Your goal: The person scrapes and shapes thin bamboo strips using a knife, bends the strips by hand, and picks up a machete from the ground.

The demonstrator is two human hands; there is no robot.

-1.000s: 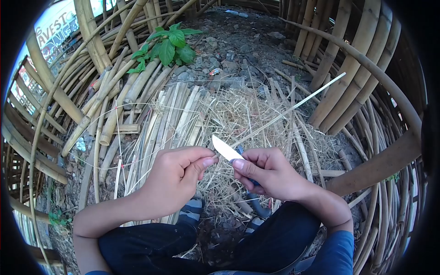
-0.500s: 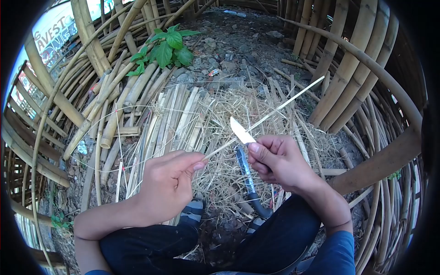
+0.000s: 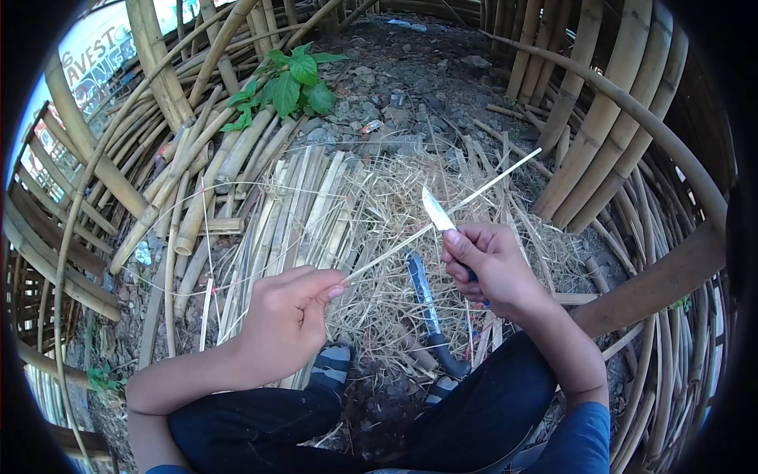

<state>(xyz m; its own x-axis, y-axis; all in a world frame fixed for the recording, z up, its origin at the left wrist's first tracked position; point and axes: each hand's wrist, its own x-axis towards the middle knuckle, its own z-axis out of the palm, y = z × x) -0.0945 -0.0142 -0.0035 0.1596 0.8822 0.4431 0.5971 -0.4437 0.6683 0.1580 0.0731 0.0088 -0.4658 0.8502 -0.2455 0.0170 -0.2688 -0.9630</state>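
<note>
My left hand [image 3: 292, 316] pinches the near end of a thin bamboo strip [image 3: 395, 249], which slants up to the right. Wrapped round the handle of a small knife [image 3: 437, 208] is my right hand [image 3: 489, 268]. The knife's bright blade points up and to the left and crosses the strip just beyond my right hand. Below, on the shavings [image 3: 379, 213], lies a larger blade [image 3: 424, 292] with a dark curved handle, between my feet and the split bamboo slats [image 3: 304, 205].
Bamboo poles [image 3: 608, 134] lean at the right, and more poles [image 3: 158, 71] stand at the left beside stacked canes. A leafy green plant [image 3: 296, 87] grows at the upper left. Stony ground [image 3: 371, 87] stretches ahead. A dark curved strap or edge lies near my lap.
My right hand and the knife have moved a little to the right along the strip. The strip's far end has shifted down and left, and my left hand has moved slightly left.
</note>
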